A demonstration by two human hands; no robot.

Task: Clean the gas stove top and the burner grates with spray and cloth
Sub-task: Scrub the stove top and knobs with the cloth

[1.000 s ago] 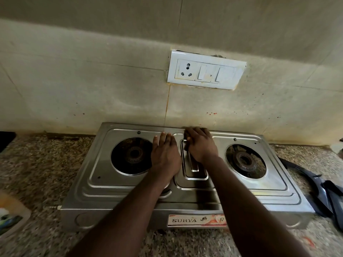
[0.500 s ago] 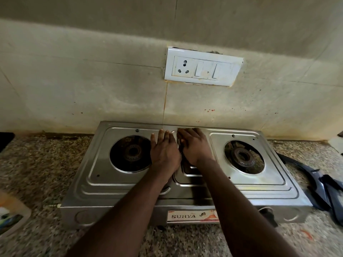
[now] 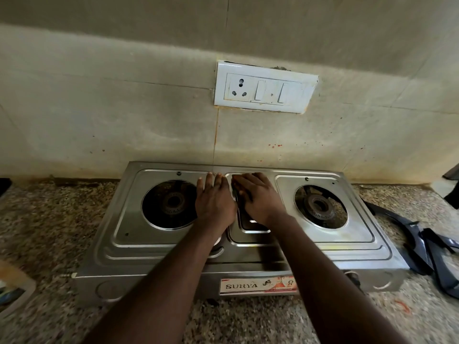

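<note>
Palm down, my left hand [image 3: 214,204] rests on the top of the two-burner gas stove [image 3: 154,247], just right of the left burner [image 3: 171,203]. Its fingers [image 3: 211,181] lie straight and close together and reach nearly to the far edge of the steel.

My right hand [image 3: 258,199] sits beside it on the raised middle panel [image 3: 250,234]. The two hands almost touch. The right fingers [image 3: 244,181] are bent a little and point far and left. A dark patch shows under their tips, but I cannot tell whether they grip anything or only press on the metal.

The stove stands on a speckled stone bench [image 3: 49,219], its back against the tiled wall [image 3: 124,108]. Both burners are bare, and the right burner [image 3: 320,207] shows its ring. The dark burner grates [image 3: 422,247] lie on the bench just right of the stove, overlapping each other.

A label [image 3: 258,285] on the near face of the stove reads SURYA. A white switchboard [image 3: 265,86] with one socket and two switches is fixed to the wall above. A blurred container [image 3: 12,289] sits at the near left edge.
</note>
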